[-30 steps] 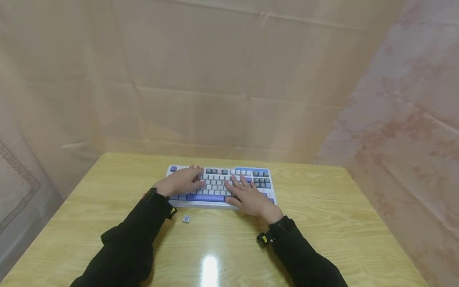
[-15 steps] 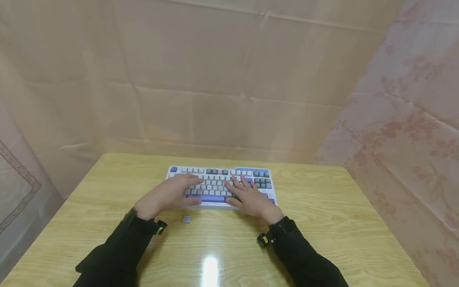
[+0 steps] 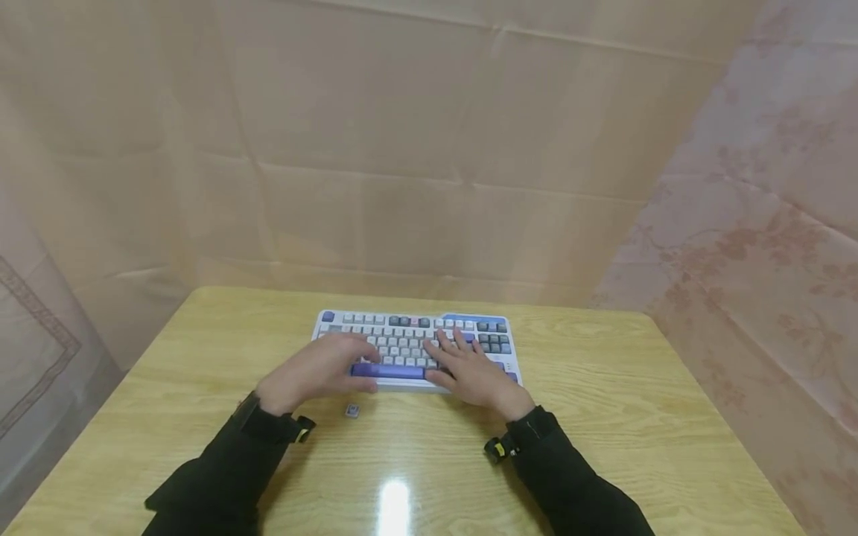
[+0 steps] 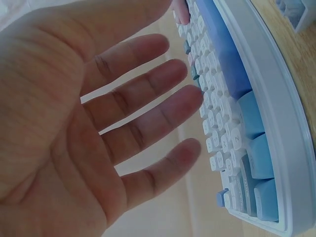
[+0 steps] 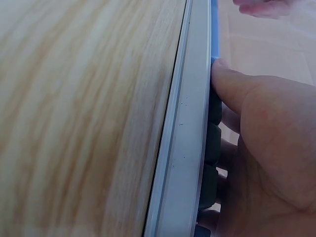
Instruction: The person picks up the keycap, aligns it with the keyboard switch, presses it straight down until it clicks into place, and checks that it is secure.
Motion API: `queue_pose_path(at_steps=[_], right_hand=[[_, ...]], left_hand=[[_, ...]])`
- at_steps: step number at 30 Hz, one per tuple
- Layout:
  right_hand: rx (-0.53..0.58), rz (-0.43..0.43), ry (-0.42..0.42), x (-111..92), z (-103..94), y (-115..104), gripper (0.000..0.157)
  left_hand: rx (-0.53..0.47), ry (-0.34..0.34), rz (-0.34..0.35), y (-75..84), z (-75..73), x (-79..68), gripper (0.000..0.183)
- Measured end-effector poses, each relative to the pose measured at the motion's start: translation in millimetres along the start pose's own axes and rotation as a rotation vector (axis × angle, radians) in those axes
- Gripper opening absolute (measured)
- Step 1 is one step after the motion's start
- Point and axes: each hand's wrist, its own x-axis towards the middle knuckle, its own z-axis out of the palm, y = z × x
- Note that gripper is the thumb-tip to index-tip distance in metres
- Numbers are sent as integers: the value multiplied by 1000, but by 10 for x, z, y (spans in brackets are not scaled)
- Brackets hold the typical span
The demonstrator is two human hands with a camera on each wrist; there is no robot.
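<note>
A white keyboard (image 3: pixel 402 342) with white, grey and purple keys lies on the wooden table. My left hand (image 3: pixel 315 372) is over its left part, fingers apart and relaxed, holding nothing. In the left wrist view, that hand (image 4: pixel 54 123) shows its palm, with the fingertips beside the keys; contact is unclear. My right hand (image 3: pixel 474 376) rests spread over the right-middle keys. The right wrist view has its thumb (image 5: pixel 229 84) at the keyboard's front edge; the other fingertips are mostly hidden. A small square keycap-like piece (image 3: pixel 351 410) lies in front of the keyboard.
The light wooden table (image 3: pixel 603 417) extends around the keyboard on all sides. Behind it hangs a beige cloth (image 3: pixel 402 186), with a pink flowered cloth (image 3: pixel 751 246) on the right. Light reflects off the table's near part.
My left hand has drawn back from the upper keys towards the left and nearer to me, uncovering the upper-left keys. My right hand stays on the keyboard. The small piece lies where it was.
</note>
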Motion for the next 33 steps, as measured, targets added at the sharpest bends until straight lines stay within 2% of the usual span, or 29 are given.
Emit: queue_pose_path(at_steps=[7,14,24,33], right_hand=[[9,-11,15,11,26,14,61],[0,-6,7,14,57,7,61],[-9,-6,8,-3,44,9,62],[-4,-4,12,1,16,5,62]], left_hand=[[-43,-81,-30,9,1,-8,30],[-25,-113,-25,-16,31,-30,27],[-47,-207,-153,43,113,-40,41],[-67,-257,-181,101,133,-47,39]])
